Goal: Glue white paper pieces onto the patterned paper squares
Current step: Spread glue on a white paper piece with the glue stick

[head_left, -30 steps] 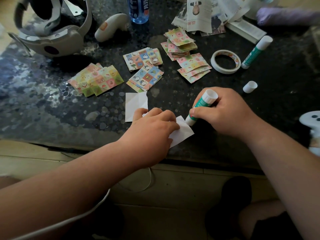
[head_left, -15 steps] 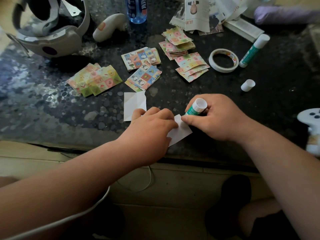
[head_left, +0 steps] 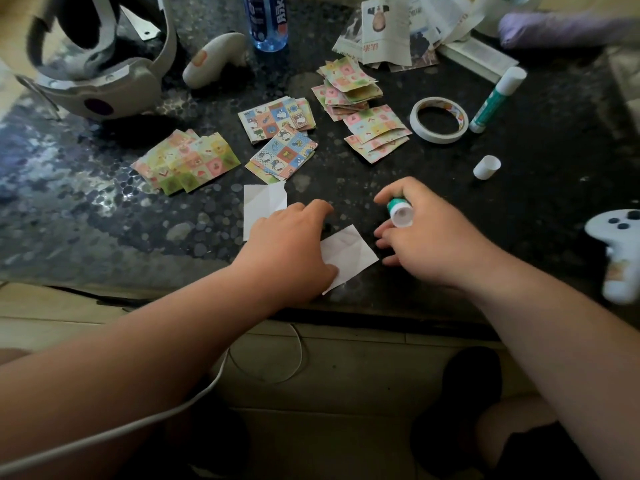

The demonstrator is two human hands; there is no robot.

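Note:
My left hand [head_left: 291,242] lies flat on a white paper piece [head_left: 349,254] near the table's front edge, pressing down its left part. My right hand [head_left: 429,237] holds a green and white glue stick [head_left: 400,211] upright, just right of and above that paper, its tip hidden. A second white paper piece [head_left: 263,206] lies behind my left hand. Piles of patterned paper squares lie further back: a yellow-green pile [head_left: 187,161], a blue pile [head_left: 282,157], another blue pile [head_left: 277,119] and pink piles [head_left: 375,131].
A roll of tape [head_left: 439,120], a second capped glue stick [head_left: 497,98] and a loose white cap [head_left: 486,167] lie at the right. A headset [head_left: 100,74], a controller [head_left: 214,58], a bottle [head_left: 266,20] and printed papers [head_left: 388,32] stand at the back. Another controller [head_left: 620,244] sits at the right edge.
My right hand has lifted the glue stick off the white paper's edge and drawn it to the right. My left hand has spread flatter, uncovering more of the paper.

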